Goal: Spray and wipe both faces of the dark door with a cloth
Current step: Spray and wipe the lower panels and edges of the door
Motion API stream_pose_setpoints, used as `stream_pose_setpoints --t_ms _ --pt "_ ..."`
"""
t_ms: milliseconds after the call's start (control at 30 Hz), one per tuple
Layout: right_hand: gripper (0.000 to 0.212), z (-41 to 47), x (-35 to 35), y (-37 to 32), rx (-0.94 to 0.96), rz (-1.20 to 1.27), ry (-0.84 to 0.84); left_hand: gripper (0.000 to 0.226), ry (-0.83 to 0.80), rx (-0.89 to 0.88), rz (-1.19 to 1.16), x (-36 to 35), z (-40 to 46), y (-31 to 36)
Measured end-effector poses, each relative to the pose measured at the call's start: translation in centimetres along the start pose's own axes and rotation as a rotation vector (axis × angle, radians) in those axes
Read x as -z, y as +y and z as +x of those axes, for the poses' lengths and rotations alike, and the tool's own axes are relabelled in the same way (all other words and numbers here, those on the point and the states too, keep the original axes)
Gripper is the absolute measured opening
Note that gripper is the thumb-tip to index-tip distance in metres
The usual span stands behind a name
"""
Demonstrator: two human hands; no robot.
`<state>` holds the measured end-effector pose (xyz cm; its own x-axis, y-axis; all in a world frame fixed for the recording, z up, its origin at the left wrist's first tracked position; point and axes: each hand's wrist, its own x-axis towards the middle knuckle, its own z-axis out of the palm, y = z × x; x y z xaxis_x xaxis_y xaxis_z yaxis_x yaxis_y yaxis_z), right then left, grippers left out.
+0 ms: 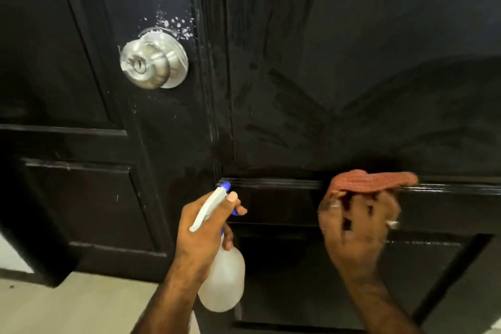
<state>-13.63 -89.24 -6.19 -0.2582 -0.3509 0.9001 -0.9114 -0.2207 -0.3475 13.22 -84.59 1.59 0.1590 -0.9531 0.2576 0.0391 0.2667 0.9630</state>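
The dark door (339, 76) fills the view, its upper panel streaked with wet wipe marks. White spray droplets speckle the wood just above the silver knob (153, 62). My left hand (202, 230) grips a white spray bottle (222, 276) with a blue nozzle, pointed at the door's middle rail. My right hand (357, 228) holds an orange-red cloth (376, 180) and presses it on the moulding ledge below the upper panel.
The door's edge runs down the middle, with a second dark panelled surface (81, 198) to the left of it. Pale floor (67, 306) shows at the bottom left. A white wall strip (10, 255) stands at the far left.
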Motion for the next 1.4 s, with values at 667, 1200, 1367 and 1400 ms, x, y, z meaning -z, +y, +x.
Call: stream_pose_setpoints --t_ms 667,1200,1367,1400 --pt "0.014 2.4 -3.0 -7.4 0.473 0.198 -0.101 0.035 0.121 -0.090 -0.042 1.4 3.1 0.2" --pt "0.024 10.7 -2.8 -12.8 0.871 0.129 -0.089 0.041 0.150 -0.165 -0.069 4.4 3.5 6.5" --pt "0.044 17.1 -0.9 -16.9 0.621 0.194 0.055 0.043 0.184 -0.150 -0.044 5.9 2.9 7.1" --pt "0.054 18.0 -0.9 -18.4 0.623 0.194 0.022 0.043 0.191 -0.155 -0.044 6.1 3.0 7.4"
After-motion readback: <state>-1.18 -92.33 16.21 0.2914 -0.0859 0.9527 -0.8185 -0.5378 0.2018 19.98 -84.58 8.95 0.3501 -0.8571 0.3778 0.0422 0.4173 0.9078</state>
